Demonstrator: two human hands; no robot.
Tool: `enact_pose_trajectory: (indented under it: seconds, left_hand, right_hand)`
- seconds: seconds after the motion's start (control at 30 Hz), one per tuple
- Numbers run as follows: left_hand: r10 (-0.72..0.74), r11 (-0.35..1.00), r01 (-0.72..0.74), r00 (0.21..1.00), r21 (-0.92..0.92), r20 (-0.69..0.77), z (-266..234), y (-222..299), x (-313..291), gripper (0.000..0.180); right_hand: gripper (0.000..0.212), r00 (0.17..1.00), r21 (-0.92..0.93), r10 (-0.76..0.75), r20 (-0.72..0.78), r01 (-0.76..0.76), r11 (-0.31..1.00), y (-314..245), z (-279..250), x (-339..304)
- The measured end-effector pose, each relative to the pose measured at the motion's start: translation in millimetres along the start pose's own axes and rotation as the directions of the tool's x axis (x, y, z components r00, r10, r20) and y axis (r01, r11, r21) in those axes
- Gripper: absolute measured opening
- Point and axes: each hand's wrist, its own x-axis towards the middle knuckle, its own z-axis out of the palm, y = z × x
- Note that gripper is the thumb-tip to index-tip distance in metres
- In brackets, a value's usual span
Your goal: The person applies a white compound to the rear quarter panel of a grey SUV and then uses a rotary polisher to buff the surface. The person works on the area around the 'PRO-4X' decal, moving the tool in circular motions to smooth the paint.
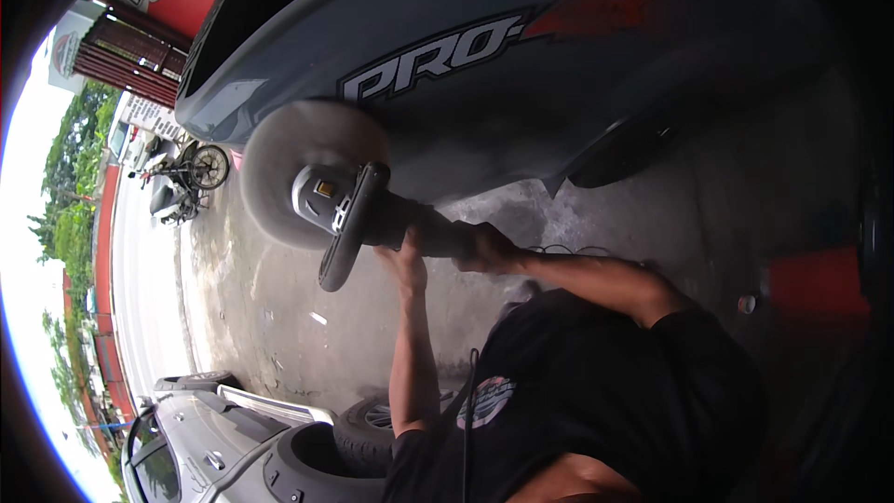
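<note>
Both my hands hold a black and grey rotary polisher (419,224) beside the dark grey side panel (447,144) of a vehicle. My right hand (489,250) is closed around the rear of the polisher's body. Nearer its head, my left hand (407,265) grips the body from below, its fingers partly hidden. A black loop handle (343,251) crosses the front of the polisher. The large pale round pad (279,144) is blurred and overlaps the panel's lower edge; whether it presses on the paint I cannot tell. Red and white lettering decals (433,56) run along the panel.
A black cord (469,428) hangs over my dark shirt. The vehicle's wheel (615,151) sits right of the pad. At lower left stands a silver pickup (219,442); a motorcycle (186,177) is parked farther left. A small round object (747,304) lies on the concrete floor (279,317).
</note>
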Motion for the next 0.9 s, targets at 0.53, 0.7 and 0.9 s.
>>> enact_pose_trajectory:
  seconds: [0.53, 0.7, 0.9]
  left_hand:
    - [-0.193, 0.97, 0.058, 0.776, 0.236, 0.601, 347.5, 4.0, -12.9, 0.082]
    - [-0.22, 0.967, 0.087, 0.763, 0.241, 0.607, 344.1, 29.2, 0.8, 0.086]
    - [-0.154, 0.985, 0.087, 0.821, 0.147, 0.549, 203.2, -5.1, -8.1, 0.055]
  right_hand:
    - [0.012, 0.737, 0.69, 0.405, -0.542, 0.115, 0.714, 91.7, -152.4, -157.2]
    - [0.01, 0.724, 0.64, 0.328, -0.607, 0.2, 0.742, 75.6, -160.6, -143.1]
    - [0.018, 0.86, 0.471, 0.257, -0.44, -0.022, 0.882, 68.7, -90.4, -114.4]
